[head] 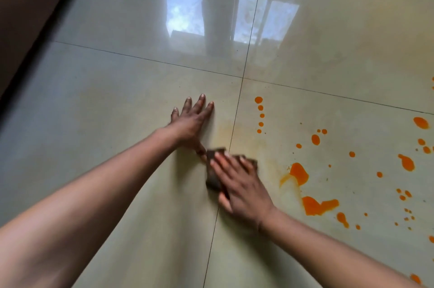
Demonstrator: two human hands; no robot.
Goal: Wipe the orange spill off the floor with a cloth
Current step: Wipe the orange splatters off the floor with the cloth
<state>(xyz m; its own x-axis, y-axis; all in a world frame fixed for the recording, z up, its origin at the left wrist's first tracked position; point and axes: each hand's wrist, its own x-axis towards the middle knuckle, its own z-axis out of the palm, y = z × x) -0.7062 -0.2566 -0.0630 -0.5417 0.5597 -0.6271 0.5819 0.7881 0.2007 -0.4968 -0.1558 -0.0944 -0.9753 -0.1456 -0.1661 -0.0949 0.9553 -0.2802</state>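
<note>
A dark brown folded cloth (213, 177) lies flat on the glossy pale floor tile, near the grout line. My right hand (242, 186) presses on top of it, fingers spread over the cloth. My left hand (191, 120) rests flat on the floor just beyond and left of the cloth, fingers apart, holding nothing. Orange spill (317, 204) lies to the right as blobs and scattered drops, the nearest blob (298, 173) a short way right of the cloth. A faint yellowish smear (237, 132) covers the tile around the cloth.
A row of small orange drops (260, 115) runs beyond the cloth. More drops (406, 162) reach the right edge. A dark brown wall or skirting (28, 29) borders the floor at the far left. Window reflections (185, 10) shine on the tiles ahead.
</note>
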